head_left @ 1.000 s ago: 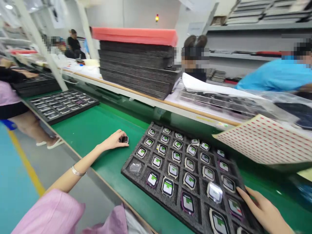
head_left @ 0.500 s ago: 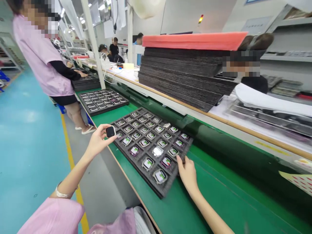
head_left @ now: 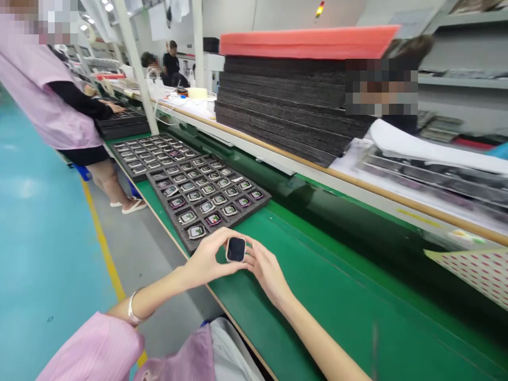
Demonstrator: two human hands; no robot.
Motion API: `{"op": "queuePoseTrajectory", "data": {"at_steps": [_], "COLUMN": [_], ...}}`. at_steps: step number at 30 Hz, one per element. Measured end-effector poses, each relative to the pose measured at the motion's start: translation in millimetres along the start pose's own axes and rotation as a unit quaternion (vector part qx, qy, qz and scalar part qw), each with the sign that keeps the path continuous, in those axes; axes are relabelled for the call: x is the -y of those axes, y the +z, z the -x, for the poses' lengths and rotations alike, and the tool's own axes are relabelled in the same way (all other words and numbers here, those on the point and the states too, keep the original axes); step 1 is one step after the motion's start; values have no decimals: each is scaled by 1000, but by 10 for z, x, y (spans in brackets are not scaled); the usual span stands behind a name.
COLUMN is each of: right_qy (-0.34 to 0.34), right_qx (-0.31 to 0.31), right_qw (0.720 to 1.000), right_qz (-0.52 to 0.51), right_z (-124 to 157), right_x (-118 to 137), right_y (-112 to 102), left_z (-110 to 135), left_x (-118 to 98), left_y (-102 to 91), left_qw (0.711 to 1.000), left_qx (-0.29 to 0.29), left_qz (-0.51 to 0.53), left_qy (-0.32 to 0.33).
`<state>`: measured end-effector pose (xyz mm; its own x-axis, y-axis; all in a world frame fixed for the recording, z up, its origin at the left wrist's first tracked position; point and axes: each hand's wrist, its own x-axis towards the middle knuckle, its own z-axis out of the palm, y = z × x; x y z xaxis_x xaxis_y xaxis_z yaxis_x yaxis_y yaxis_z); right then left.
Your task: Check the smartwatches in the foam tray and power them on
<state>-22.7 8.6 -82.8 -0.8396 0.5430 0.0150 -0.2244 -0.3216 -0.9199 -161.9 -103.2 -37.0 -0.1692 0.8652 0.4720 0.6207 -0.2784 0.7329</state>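
Head view: the rounded-square smartwatch case [head_left: 236, 249], its dark screen facing up toward the camera, is held between both hands, with its long axis roughly upright in the view and slightly tilted. The left hand [head_left: 206, 262] pinches its left edge with the fingertips pressed together, and the right hand [head_left: 268, 272] closes on its right edge, so neither hand is clearly nearer. The case is above the green bench mat [head_left: 317, 296], just off the near corner of the black foam tray [head_left: 238, 214].
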Motion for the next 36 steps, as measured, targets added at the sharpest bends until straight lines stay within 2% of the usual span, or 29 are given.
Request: {"op": "queuePoseTrajectory", "data": {"at_steps": [3,6,10,14,20,25,30,36], "right_qy": [10,-11,-32,-50,-46,-52,-53,-50], "right_qx": [31,17,7,16,36,9,-24,-33], "right_qw": [994,989,979,967,959,964,971,974], "right_qz": [-102,-149,-200,-250,-279,-260,-231,-219], "right_z": [335,619,912,1136,1408,1580,1768,2023], "right_x": [206,347,374,319,261,245,249,191], "right_y": [94,85,-30,-156,-239,-231,-137,72], "left_z": [-2,-7,4,39,75,134,250,495], "left_x": [-152,-263,-377,-487,-656,-787,-920,-1075], "left_y": [266,492,752,924,1039,1107,1107,1012], "left_qw": [997,996,995,988,978,975,971,964], "left_qx": [-4,-13,16,47,100,115,120,128], "left_qz": [-16,-7,21,32,16,14,-1,-20], "left_qy": [70,86,101,144,183,191,205,231]}}
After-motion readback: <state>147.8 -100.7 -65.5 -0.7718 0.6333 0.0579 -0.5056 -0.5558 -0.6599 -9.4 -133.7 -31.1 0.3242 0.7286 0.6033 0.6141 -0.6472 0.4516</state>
